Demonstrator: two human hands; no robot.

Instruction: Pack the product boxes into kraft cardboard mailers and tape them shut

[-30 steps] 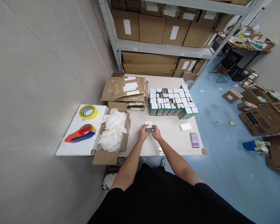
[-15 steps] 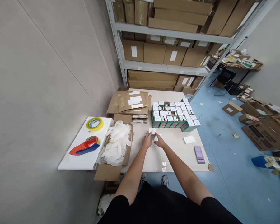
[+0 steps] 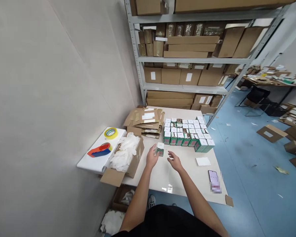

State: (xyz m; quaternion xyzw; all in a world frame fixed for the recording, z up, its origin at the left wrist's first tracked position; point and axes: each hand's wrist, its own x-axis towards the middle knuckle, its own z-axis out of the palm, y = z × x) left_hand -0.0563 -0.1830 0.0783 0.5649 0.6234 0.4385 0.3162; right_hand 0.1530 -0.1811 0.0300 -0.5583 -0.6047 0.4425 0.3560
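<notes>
A small green box with a white top [image 3: 160,149] stands at the near side of the table. My left hand [image 3: 152,156] is at its left side, fingers curved against it and thumb toward the front. To the right of that box, my right hand [image 3: 174,161] hovers apart from it, fingers spread and holding nothing. Just beyond my hands, several rows of similar green and white boxes [image 3: 180,138] stand close together. Some have their tops open, with brown showing inside.
A carton of white plastic bags [image 3: 136,164] and flattened cardboard [image 3: 148,120] lie left. A tape dispenser [image 3: 100,150] and tape roll [image 3: 111,133] rest on a white surface [image 3: 85,160]. A white card [image 3: 203,161] and phone [image 3: 214,181] lie right; a shelf [image 3: 185,87] stands behind.
My right hand has let go of the small box and moved to the right, its fingers opening. The left hand stays at the box. The view has tilted up and turned left.
</notes>
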